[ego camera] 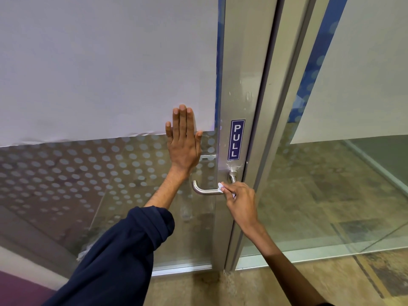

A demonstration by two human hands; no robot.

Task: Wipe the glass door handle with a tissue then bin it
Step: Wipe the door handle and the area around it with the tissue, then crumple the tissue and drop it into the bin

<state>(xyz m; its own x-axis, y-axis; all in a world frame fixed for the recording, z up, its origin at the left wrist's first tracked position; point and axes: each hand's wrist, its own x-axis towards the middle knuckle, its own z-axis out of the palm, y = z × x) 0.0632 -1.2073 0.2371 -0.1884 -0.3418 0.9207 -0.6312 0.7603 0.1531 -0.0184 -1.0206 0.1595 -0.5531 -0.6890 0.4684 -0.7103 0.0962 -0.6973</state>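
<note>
Head view: right hand (239,198) pinches the tissue (220,187) against the door handle (206,191); left hand (184,142), flat and released, rests above it. Wiping seems underway; binning remains.

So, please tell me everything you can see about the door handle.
The door handle is a lever of brushed silver metal, as it looks. A round neck comes out of the grey door frame, below a blue PULL sticker, and bends into a horizontal bar pointing left, whose free end curves back toward the glass. The right hand presses a small white tissue on the bar near the bend. The left hand lies flat on the glass above and does not touch it.
</note>
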